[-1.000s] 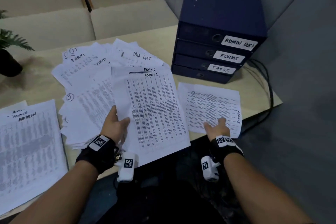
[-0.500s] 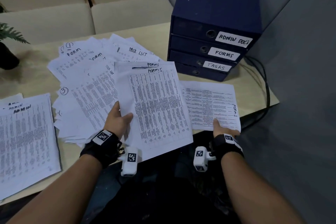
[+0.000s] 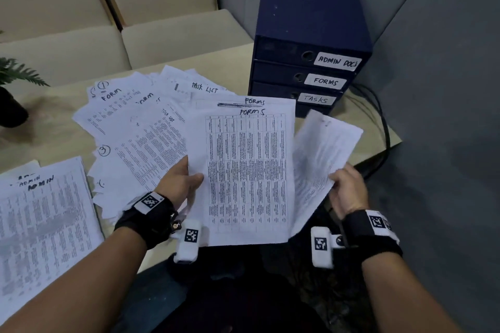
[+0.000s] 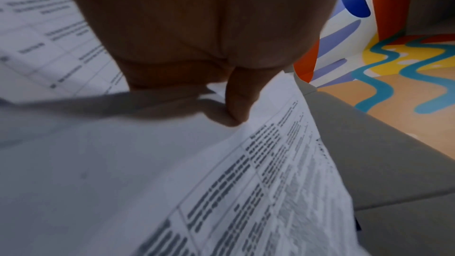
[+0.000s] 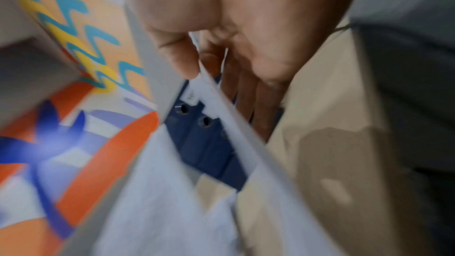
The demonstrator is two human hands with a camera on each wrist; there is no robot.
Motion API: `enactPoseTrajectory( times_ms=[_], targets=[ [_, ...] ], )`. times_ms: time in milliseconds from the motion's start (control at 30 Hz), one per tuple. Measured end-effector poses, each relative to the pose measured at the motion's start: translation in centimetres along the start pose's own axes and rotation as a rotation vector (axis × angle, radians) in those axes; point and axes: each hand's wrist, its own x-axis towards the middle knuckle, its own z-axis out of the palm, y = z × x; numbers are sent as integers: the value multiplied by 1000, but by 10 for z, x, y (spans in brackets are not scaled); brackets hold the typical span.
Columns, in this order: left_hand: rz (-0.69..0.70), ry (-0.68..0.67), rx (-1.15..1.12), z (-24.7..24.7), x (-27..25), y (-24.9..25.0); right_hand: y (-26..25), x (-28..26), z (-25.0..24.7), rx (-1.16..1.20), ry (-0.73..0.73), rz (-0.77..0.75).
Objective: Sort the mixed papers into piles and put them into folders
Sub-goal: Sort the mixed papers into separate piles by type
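Observation:
My left hand (image 3: 181, 180) pinches the left edge of a printed sheet headed FORMS (image 3: 243, 170), held up over the table's front edge; the thumb (image 4: 240, 100) lies on top of that sheet (image 4: 221, 182). My right hand (image 3: 346, 189) grips a second forms sheet (image 3: 319, 154), lifted and tilted off the table beside the first; thumb and fingers pinch its edge (image 5: 221, 104). A spread heap of mixed papers (image 3: 135, 127) marked FORM and TASK LIST lies behind my left hand. A pile headed ADMIN (image 3: 46, 224) lies at the left.
A dark blue drawer unit (image 3: 308, 35) labelled ADMIN DOCS, FORMS and TASKS stands at the table's back right corner. Black cables (image 3: 381, 127) run off the table's right edge. A potted plant (image 3: 10, 97) stands at far left. Beige seats (image 3: 176, 32) lie behind the table.
My right hand has closed on the forms sheet that lay flat at the right and lifted it off the table, tilting it up. The left hand's sheet has swung more upright.

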Motion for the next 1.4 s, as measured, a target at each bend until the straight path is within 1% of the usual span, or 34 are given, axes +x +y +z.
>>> enactPoseTrajectory(
  times_ms=[33, 100, 200, 300, 433, 500, 667, 767, 867, 967, 1067, 1133, 1200, 1267, 1333, 1400],
  targets=[
    [-12, -21, -17, 0, 0, -1, -4, -11, 7, 8, -69, -4],
    [-50, -49, -58, 3, 0, 0, -8, -26, 19, -24, -155, 10],
    [-72, -80, -156, 5, 0, -7, -9, -41, 33, 10, -202, 57],
    [-98, -85, -188, 8, -7, 0, -14, -50, 45, 145, -244, 97],
    [-141, -184, -304, 10, -11, 0, -22, -60, 56, 224, -315, 99],
    [-151, -192, -320, 9, -12, -1, -24, -65, 59, 229, -365, 105],
    [-131, -203, -389, 10, -18, 2, -28, -71, 59, 198, -413, 116],
    [-136, -236, -393, 13, -22, 5, -31, -75, 59, 300, -468, 160],
    [-151, -276, -450, 19, -24, 6, -32, -77, 61, 332, -524, 183],
    [-162, -278, -480, 21, -25, 5, -34, -78, 61, 360, -518, 159],
    [-156, -238, -449, 18, -27, 3, -33, -77, 57, 340, -498, 117],
    [-130, -166, -414, 14, -27, -2, -32, -76, 54, 262, -474, 103],
    [-77, -49, -321, 13, -27, -6, -28, -76, 48, 104, -452, 110],
    [-23, 39, -184, 15, -28, -8, -18, -77, 40, -162, -456, 103],
    [-20, 126, -120, 22, -29, -9, -2, -72, 28, -449, -428, 111],
    [-11, 170, -66, 33, -27, -12, 8, -62, 16, -695, -377, 87]
  ],
)
